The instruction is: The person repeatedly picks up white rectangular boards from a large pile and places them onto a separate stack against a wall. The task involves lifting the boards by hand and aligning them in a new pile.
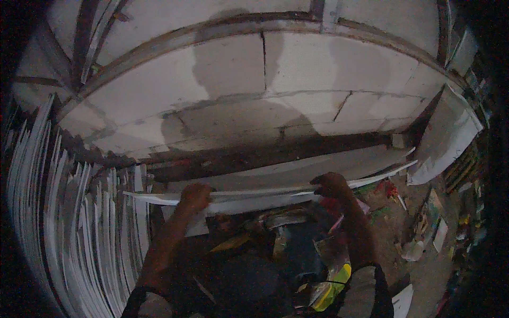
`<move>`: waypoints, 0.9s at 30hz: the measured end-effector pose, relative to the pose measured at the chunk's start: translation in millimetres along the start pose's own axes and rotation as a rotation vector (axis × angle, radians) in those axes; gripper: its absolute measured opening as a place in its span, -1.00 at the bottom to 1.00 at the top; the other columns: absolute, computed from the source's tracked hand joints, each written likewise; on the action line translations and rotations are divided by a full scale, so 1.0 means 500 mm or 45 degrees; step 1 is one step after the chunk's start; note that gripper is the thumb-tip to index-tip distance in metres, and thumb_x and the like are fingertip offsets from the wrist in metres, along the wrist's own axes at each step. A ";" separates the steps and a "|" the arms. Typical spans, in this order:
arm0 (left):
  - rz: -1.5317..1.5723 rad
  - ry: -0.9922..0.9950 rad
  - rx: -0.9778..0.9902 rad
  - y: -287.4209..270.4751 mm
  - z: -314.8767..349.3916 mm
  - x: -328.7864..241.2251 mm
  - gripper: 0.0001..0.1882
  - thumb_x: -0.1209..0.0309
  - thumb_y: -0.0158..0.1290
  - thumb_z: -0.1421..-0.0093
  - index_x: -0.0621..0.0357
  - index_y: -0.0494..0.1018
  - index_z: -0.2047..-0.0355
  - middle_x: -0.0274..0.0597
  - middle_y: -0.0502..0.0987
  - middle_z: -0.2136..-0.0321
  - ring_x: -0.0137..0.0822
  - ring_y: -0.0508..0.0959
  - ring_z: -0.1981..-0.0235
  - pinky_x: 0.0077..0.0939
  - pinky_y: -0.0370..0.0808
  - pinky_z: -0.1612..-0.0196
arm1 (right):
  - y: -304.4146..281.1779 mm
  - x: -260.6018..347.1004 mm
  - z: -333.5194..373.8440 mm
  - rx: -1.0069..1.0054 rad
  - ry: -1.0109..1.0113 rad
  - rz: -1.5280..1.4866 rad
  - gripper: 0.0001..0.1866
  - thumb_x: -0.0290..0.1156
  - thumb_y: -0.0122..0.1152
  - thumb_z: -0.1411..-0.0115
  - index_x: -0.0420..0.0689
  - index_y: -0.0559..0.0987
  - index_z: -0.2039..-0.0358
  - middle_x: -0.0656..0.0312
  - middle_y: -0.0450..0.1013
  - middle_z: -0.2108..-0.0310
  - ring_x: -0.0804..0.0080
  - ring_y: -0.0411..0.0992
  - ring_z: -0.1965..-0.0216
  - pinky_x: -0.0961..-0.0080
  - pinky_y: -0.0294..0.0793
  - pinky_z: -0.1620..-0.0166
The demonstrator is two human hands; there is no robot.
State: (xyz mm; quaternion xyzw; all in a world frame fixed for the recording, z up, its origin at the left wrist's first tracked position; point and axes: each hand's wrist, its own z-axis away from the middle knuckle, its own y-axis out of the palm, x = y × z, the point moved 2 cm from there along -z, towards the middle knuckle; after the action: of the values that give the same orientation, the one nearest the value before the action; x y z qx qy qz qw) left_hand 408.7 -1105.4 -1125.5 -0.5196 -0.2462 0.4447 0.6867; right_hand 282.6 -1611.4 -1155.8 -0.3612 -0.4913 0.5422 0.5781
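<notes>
A wide, thin white sheet (260, 178) lies across the space ahead of me, long and slightly bowed, its near edge showing bright. My left hand (196, 196) is closed over that near edge, left of the middle. Farther right, my right hand (330, 185) has its fingers curled on the same edge. There seems to be more than one layer at the sheet's right end. Dim light hides the thumbs and the sheet's underside.
Many white sheets (79, 228) stand on edge along the left. Ahead rises a pale block wall (297, 63) with shadows on it. A large white panel (448, 135) leans at the right. Scraps, a red item (388, 189) and a yellow-green packet (334, 286) litter the floor.
</notes>
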 end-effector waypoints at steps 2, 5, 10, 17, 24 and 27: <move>0.045 -0.031 0.078 -0.002 0.025 0.019 -0.56 0.37 0.23 -0.15 -0.11 0.61 -0.09 -0.04 0.67 0.10 0.06 0.66 0.03 0.03 0.58 -0.06 | -0.042 0.031 0.016 0.039 0.108 -0.023 -0.47 -0.11 0.48 -0.04 0.27 0.66 -0.09 0.24 0.62 -0.03 0.12 0.57 -0.03 0.05 0.54 -0.11; 0.022 -0.006 0.172 0.009 0.034 0.024 -0.50 0.36 0.26 -0.12 -0.11 0.58 -0.13 -0.04 0.67 0.07 0.06 0.64 0.00 0.01 0.57 -0.08 | -0.027 0.019 0.029 0.064 0.093 0.027 -0.52 -0.12 0.42 -0.11 0.27 0.66 -0.09 0.21 0.64 0.02 0.11 0.60 0.02 0.07 0.56 -0.09; 0.056 0.134 -0.019 0.037 0.031 0.048 -0.48 0.34 0.32 -0.07 -0.13 0.60 -0.10 -0.03 0.68 0.11 0.06 0.65 0.04 0.02 0.59 -0.02 | 0.004 0.005 0.011 -0.038 0.109 0.114 -0.41 -0.06 0.48 -0.03 0.25 0.64 -0.13 0.13 0.64 0.03 0.07 0.60 0.00 0.16 0.56 -0.10; 0.002 -0.063 0.268 0.037 0.004 0.048 -0.54 0.22 0.29 -0.14 -0.15 0.62 -0.08 -0.01 0.68 0.16 0.06 0.66 0.09 0.04 0.59 -0.01 | 0.029 -0.013 0.108 -0.071 0.145 -0.169 -0.36 -0.05 0.48 -0.01 0.19 0.61 -0.16 0.15 0.60 -0.06 0.08 0.58 -0.05 0.10 0.57 -0.10; -0.205 0.002 -0.139 -0.016 0.055 0.022 -0.66 0.27 0.21 -0.22 -0.06 0.62 -0.02 -0.01 0.68 0.18 0.02 0.67 0.10 0.04 0.60 0.02 | -0.002 -0.014 0.093 -0.140 0.178 -0.057 -0.33 -0.20 0.46 0.09 0.13 0.62 -0.14 0.14 0.61 -0.04 0.03 0.59 -0.01 0.09 0.58 -0.06; 0.079 -0.215 -0.065 -0.153 0.081 -0.028 -0.68 0.34 0.16 -0.23 0.00 0.61 -0.01 -0.07 0.68 0.14 -0.04 0.67 0.10 0.01 0.60 0.03 | -0.020 -0.015 0.116 -0.434 0.097 -0.212 -0.32 -0.30 0.42 0.11 0.10 0.62 -0.14 0.09 0.60 -0.03 0.00 0.58 -0.01 0.11 0.59 -0.05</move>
State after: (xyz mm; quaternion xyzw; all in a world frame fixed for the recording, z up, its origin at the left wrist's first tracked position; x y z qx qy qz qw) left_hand 396.7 -1102.2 -1038.7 -0.5048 -0.2982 0.5019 0.6359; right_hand 230.4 -1627.1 -1132.9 -0.4321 -0.5820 0.3874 0.5696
